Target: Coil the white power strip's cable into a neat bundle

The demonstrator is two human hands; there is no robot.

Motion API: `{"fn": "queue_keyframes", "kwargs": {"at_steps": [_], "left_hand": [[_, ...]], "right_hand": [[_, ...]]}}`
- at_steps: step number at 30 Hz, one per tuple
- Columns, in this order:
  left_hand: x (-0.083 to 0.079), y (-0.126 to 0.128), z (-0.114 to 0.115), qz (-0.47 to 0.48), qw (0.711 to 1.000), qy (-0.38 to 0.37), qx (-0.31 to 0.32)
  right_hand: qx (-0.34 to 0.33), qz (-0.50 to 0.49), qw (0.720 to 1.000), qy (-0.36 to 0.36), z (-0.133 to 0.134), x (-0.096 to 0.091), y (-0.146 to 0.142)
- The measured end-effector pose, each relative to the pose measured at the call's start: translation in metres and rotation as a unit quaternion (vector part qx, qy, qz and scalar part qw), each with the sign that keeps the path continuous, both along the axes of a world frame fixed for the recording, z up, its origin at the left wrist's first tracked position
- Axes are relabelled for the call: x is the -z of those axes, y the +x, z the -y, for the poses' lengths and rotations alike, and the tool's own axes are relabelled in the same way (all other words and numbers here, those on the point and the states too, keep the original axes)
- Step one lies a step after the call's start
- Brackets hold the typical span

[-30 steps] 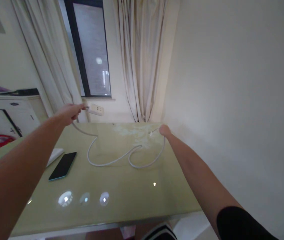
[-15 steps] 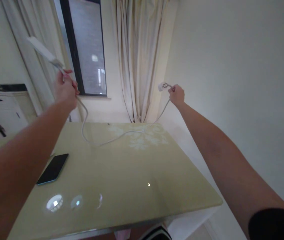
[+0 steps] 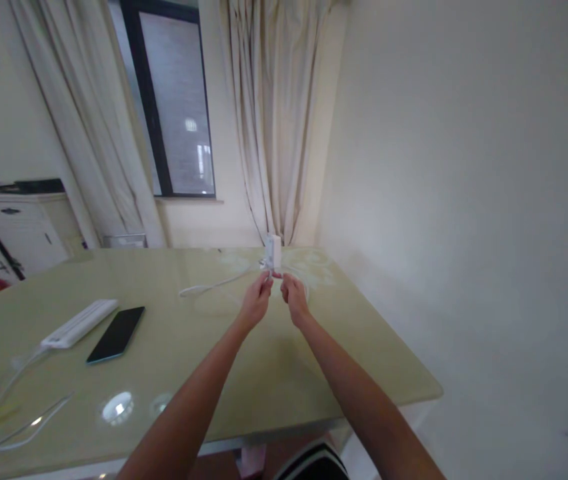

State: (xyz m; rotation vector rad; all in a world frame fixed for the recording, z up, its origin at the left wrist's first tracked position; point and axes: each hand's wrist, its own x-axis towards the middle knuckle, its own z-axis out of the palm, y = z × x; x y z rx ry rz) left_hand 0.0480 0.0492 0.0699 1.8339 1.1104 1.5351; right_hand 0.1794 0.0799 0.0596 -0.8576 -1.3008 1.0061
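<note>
Hands (image 3: 257,303) meet at upright white power strip (image 3: 277,251), far side of table (image 3: 364,360)

Left hand clamped at strip's lower end. Right hand (image 3: 294,297) just beside, fingers curled; can't tell what it grips. White cord (image 3: 214,285) trails left. Black phone (image 3: 117,335) and second white strip (image 3: 81,325) lie well apart, at left.

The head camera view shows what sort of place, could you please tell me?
Probably a room in a home: long cream curtains hang beside a dark-framed window, and a white cabinet stands at the left of the view.
</note>
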Motion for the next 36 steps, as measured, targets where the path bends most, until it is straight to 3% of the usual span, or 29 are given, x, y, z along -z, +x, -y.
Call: {"fn": "queue_keyframes", "kwargs": {"at_steps": [3, 7, 10, 15, 18, 20, 26, 29, 32, 36], "left_hand": [[0.027, 0.008, -0.006, -0.021, 0.999, -0.017, 0.017], [0.038, 0.003, -0.014, -0.015, 0.999, -0.043, 0.024], [0.029, -0.004, -0.024, 0.049, 0.992, -0.109, 0.047], [0.006, -0.010, -0.040, 0.200, 0.942, -0.252, 0.100], [-0.005, -0.013, -0.048, 0.301, 0.900, -0.281, 0.142], [-0.009, -0.014, -0.055, 0.343, 0.887, -0.271, 0.150], [-0.007, -0.008, -0.075, 0.366, 0.895, -0.240, 0.091], [-0.005, -0.003, -0.073, 0.339, 0.908, -0.227, 0.095], [-0.006, -0.001, -0.065, 0.244, 0.935, -0.228, 0.123], [-0.007, -0.001, -0.060, 0.077, 0.971, -0.163, 0.154]], "right_hand": [[-0.051, -0.083, 0.995, -0.031, 0.010, 0.019, -0.008], [-0.063, -0.060, 0.995, -0.041, 0.002, 0.028, -0.012], [-0.039, -0.031, 0.999, -0.011, -0.012, 0.027, -0.016], [-0.006, 0.005, 0.998, 0.061, -0.039, 0.013, -0.029], [-0.023, 0.034, 0.996, 0.075, -0.053, 0.002, -0.034], [-0.022, 0.053, 0.995, 0.080, -0.060, -0.004, -0.034], [-0.038, 0.011, 0.999, 0.013, -0.071, -0.014, -0.030], [0.011, -0.023, 0.999, -0.033, -0.076, -0.019, -0.026], [0.063, -0.012, 0.995, -0.081, -0.084, -0.021, -0.015], [0.076, 0.145, 0.981, -0.108, -0.095, -0.018, 0.001]]}}
